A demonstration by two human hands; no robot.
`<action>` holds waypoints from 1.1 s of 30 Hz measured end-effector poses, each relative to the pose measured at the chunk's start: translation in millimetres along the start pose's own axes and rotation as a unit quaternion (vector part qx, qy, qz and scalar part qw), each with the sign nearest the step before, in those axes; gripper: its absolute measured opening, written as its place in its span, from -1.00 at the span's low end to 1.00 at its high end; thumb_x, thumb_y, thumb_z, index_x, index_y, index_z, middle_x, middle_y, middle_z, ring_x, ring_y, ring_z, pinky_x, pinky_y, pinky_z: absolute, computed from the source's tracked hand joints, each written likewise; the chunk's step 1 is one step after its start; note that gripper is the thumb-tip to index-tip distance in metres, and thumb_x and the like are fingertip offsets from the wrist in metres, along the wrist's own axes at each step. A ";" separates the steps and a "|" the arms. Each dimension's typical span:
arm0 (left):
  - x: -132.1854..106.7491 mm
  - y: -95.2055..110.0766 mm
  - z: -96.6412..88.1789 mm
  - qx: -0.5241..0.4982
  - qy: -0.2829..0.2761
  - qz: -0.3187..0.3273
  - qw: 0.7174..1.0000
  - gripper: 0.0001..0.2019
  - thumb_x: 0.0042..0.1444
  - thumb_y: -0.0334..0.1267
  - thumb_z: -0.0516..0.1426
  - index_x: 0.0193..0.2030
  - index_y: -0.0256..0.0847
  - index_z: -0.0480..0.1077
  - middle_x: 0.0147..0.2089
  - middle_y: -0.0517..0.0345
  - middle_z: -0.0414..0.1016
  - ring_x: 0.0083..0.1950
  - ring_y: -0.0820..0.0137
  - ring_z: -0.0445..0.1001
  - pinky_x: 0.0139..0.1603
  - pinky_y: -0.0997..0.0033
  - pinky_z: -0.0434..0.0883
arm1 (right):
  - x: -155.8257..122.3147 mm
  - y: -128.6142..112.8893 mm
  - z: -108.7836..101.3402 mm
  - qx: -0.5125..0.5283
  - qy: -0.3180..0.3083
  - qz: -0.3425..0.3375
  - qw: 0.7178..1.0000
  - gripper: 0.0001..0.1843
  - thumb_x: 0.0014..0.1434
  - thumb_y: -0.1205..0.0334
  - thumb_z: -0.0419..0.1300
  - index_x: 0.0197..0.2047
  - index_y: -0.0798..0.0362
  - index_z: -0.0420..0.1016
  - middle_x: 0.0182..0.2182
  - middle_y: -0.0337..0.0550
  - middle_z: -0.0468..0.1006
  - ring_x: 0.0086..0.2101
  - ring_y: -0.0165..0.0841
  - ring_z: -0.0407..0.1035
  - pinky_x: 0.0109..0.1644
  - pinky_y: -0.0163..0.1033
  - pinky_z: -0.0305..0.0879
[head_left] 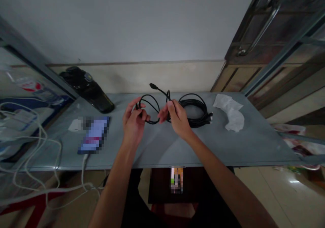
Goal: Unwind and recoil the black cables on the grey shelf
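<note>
A thin black cable (151, 100) hangs in loose loops between my two hands, above the middle of the grey shelf. My left hand (133, 121) is closed around the loops on their left side. With thumb and fingers, my right hand (177, 117) pinches the cable on the other side, and a free end with a dark plug (153, 86) sticks out up and to the left. Just beyond my right hand lies a thicker coil of black cable (195, 102), its connector ends pointing right; my hand hides part of it.
On the grey shelf (162, 150), a black flask-like object (87, 89) lies at the left behind a phone (94, 136) with a white cord (84, 170). Crumpled white tissue (231, 112) lies at the right. White cables (40, 146) hang at far left. A wall (142, 24) stands behind.
</note>
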State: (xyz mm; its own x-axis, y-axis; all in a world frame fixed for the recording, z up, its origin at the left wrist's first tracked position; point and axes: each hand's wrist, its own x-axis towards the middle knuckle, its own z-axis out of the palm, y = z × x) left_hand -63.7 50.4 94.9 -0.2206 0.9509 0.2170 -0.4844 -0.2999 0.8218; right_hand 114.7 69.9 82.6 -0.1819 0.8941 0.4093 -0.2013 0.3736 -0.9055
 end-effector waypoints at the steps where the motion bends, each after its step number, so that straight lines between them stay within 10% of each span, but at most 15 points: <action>1: -9.7 8.2 -2.1 0.003 0.003 -0.024 1.000 -0.65 0.16 -0.31 0.42 0.11 -0.08 0.68 -0.08 0.19 0.56 -0.44 0.57 0.29 -0.44 0.53 0.39 | -8.3 -8.0 -1.3 -0.001 -0.012 0.010 1.000 -0.40 0.60 -0.44 0.00 -0.15 -0.07 0.34 -0.38 -0.27 0.60 -0.48 -0.41 0.47 -0.37 -0.28 0.43; 7: -73.4 31.9 12.5 0.085 0.028 -0.118 0.989 -0.41 0.25 0.35 0.37 0.02 -0.19 0.73 -0.25 0.17 0.41 -0.47 0.54 0.14 -0.59 0.56 0.10 | -64.8 -48.9 3.5 -0.157 -0.127 0.001 0.979 -0.55 0.70 -0.18 -0.01 -0.09 -0.05 0.45 -0.43 -0.31 0.45 -0.44 -0.39 0.36 -0.30 -0.25 0.28; 13: -102.4 37.5 26.8 0.131 0.078 -0.125 0.980 -0.49 0.04 0.24 0.51 -0.25 -0.23 0.67 -0.43 0.27 0.29 -0.41 0.48 0.25 -0.49 0.56 0.22 | -101.2 -71.2 9.1 -0.249 -0.198 -0.022 0.948 -0.73 0.70 0.01 0.02 0.05 -0.03 0.44 -0.07 -0.09 0.62 -0.08 -0.25 0.53 0.05 -0.15 0.39; 24: -94.4 55.9 0.1 0.118 0.039 -0.138 0.983 -0.61 0.11 0.04 0.42 -0.36 -0.20 0.42 0.21 -0.23 0.71 0.11 -0.02 0.73 -0.08 0.18 0.65 | -103.2 -92.7 -45.3 -0.137 -0.007 0.020 0.990 -0.47 0.64 -0.32 0.04 -0.19 -0.06 0.35 -0.39 -0.27 0.49 -0.36 -0.37 0.41 -0.21 -0.22 0.38; 33: -61.5 98.8 -71.1 0.100 0.129 -0.069 0.984 -0.77 0.32 -0.08 0.32 -0.23 -0.17 0.49 0.06 -0.09 0.79 0.14 0.04 0.76 0.00 0.18 0.71 | -82.8 -173.1 -179.4 -0.029 0.270 -0.118 0.955 -0.49 0.23 -0.26 0.56 -0.30 -0.07 0.48 -0.59 -0.49 0.08 -0.64 -0.49 -0.09 -0.57 -0.24 -0.17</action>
State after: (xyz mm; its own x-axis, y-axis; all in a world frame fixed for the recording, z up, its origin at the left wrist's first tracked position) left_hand -158.2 -43.2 125.2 -0.3841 0.9230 -0.0230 -0.3538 -0.1242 0.9270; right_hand 337.3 -24.5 185.4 0.3875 0.7746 0.4999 -0.1190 0.5797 -0.8061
